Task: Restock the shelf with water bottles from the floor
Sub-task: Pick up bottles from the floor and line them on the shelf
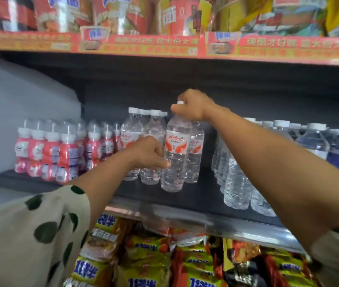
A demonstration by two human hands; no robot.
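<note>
A clear water bottle [174,156] with a red and white label and a white cap stands at the front of the dark shelf [195,195]. My right hand [193,106] grips its neck and cap from above. My left hand [148,153] has curled fingers, and a finger touches the bottle's lower side. Behind and left of it stand several like bottles [141,141]. One more like bottle [195,154] stands just right of it.
Small red-labelled drink bottles [61,152] fill the shelf's left end. Unlabelled clear bottles [237,183] and blue-labelled ones [317,143] stand to the right. Instant noodle cups [123,15] sit on the shelf above. Snack packets [154,255] lie below.
</note>
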